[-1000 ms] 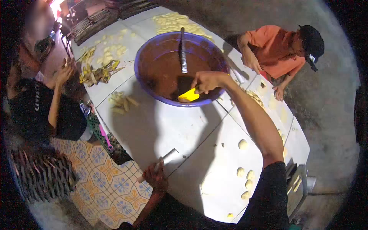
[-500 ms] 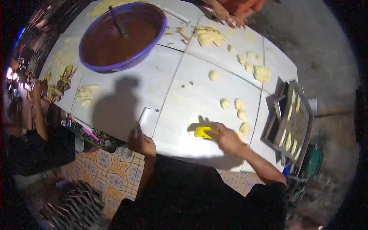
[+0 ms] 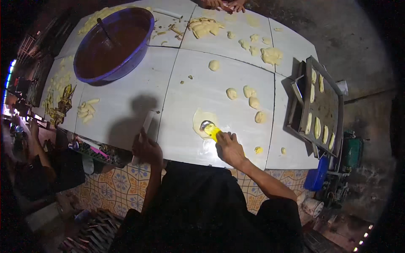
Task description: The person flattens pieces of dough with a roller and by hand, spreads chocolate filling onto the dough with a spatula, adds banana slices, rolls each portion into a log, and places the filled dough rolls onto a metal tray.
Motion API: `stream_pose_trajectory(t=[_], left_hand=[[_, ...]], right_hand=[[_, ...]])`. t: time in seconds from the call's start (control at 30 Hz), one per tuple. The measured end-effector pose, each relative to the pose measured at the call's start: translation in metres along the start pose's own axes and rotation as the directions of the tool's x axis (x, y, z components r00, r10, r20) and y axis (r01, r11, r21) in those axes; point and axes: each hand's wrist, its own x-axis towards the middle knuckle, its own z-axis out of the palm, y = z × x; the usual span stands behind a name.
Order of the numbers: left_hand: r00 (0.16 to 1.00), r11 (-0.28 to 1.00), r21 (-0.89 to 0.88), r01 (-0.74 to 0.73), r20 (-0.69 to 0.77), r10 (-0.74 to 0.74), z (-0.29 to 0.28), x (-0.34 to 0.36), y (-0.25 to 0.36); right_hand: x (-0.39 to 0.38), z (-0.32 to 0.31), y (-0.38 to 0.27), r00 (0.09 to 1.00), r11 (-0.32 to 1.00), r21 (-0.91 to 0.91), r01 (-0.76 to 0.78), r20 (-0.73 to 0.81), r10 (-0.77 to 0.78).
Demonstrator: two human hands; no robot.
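My right hand [image 3: 230,149] grips a yellow-handled tool [image 3: 214,132] whose rounded, shiny metal end rests on a thin flattened piece of dough [image 3: 201,117]. My left hand [image 3: 147,148] is closed around a pale, tube-like rolling pin [image 3: 148,122], held at a slant over the table's near edge. Ahead of my right hand lie several dough balls, among them a near one [image 3: 260,117] and a far one [image 3: 214,65]. To the right of that hand sits a small bright yellow lump [image 3: 258,150].
A purple basin [image 3: 114,76] of brown mixture stands far left, a utensil in it. Metal trays [image 3: 331,111] with shaped dough strips sit at the right edge. Dough strips [image 3: 86,110] lie left. Co-workers' hands [image 3: 223,5] show at the far edge and far left.
My right hand has shifted left, and its tool has turned, so the metal end now shows on the flattened dough. My left hand still holds the rolling pin. The view has shifted.
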Motion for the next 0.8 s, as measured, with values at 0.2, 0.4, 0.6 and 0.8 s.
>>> stream_pose_trajectory(t=[0.2, 0.4, 0.6, 0.8], left_hand=[[0.971, 0.935, -0.293, 0.199, 0.186, -0.148, 0.002, 0.005, -0.006], [0.937, 0.950, -0.210, 0.229, 0.313, -0.157, -0.020, 0.008, 0.009], [0.969, 0.946, -0.263, 0.189, 0.203, -0.137, -0.034, 0.025, 0.003], [0.945, 0.893, -0.349, 0.286, 0.257, -0.202, -0.019, 0.011, 0.007]], right_hand=[[-0.007, -0.096, 0.032, 0.922, 0.872, 0.378, -0.310, 0.344, 0.179], [-0.035, -0.111, 0.132, 0.925, 0.922, 0.076, -0.379, -0.004, 0.380], [0.081, -0.069, 0.079, 0.959, 0.885, 0.383, -0.266, 0.009, 0.285], [0.199, -0.041, 0.012, 0.988, 0.854, 0.503, 0.136, -0.135, -0.078]])
